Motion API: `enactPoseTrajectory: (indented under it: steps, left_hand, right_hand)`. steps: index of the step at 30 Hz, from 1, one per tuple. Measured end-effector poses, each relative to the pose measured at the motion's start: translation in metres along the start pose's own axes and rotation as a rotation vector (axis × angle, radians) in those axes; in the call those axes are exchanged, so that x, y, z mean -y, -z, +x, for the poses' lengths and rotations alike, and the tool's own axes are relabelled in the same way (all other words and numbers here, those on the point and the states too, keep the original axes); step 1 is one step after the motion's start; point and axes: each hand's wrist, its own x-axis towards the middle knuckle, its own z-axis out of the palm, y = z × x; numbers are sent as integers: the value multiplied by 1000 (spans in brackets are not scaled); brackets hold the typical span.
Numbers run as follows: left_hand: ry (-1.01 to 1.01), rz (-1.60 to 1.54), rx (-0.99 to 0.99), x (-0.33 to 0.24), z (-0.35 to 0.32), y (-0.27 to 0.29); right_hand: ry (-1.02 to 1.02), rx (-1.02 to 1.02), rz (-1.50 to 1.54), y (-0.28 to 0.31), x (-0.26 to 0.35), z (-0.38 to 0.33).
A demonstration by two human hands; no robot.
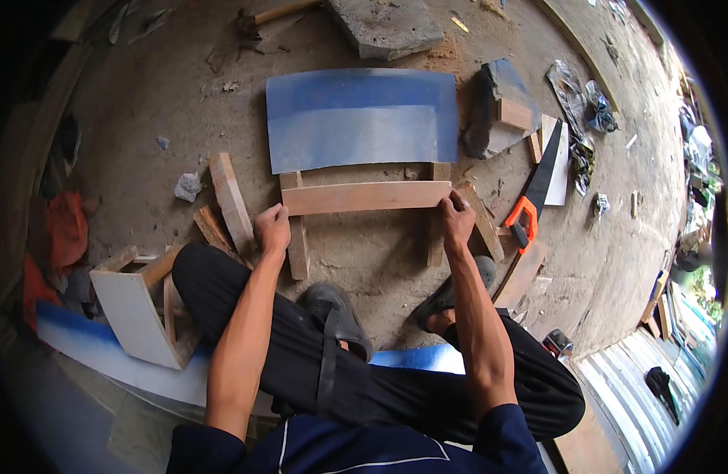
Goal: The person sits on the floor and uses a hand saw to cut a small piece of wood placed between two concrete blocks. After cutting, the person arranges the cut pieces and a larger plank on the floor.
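A flat, light-brown wooden board [367, 197] lies crosswise in front of me, gripped at both ends. My left hand [272, 227] pinches its left end, and my right hand [458, 218] pinches the right end. Beneath the board run two wooden strips, a left strip [298, 249] and a right strip [436, 237], pointing away from me. Their far ends meet the near edge of a blue and pale panel [362, 118]. Whether the board rests on the strips or hovers just above them, I cannot tell.
To the right lies a handsaw [547, 170] with an orange handle, beside a stone [490, 99] bearing a small wood block [514, 114]. A concrete block [388, 28] and a hammer [281, 12] are at the far side. A wooden box frame [135, 316] stands at left, near wood offcuts [232, 201].
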Motion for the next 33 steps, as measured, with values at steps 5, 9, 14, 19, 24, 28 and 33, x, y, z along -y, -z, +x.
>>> enactPoseTrajectory:
  steps: [5,9,14,19,24,28,33]
  left_hand:
    - [-25,-26,33,13,9,-1]
    - [-64,39,-45,-3,5,-9]
    - [-25,60,157,-28,-6,-3]
    - [-149,418,133,-33,-28,-11]
    - [-182,518,39,-21,-22,-17]
    - [-128,482,16,-26,-28,-22]
    - [-76,478,-24,-33,-31,-29]
  right_hand:
    - [26,-47,-133,-1,10,-4]
    - [42,-81,-175,-1,7,0]
    - [240,4,-311,5,-14,5]
    - [241,62,-586,-12,4,-16]
    - [255,10,-651,-20,15,-19]
    - [278,-7,-630,-15,9,-17]
    - [297,-62,-660,-14,2,-11]
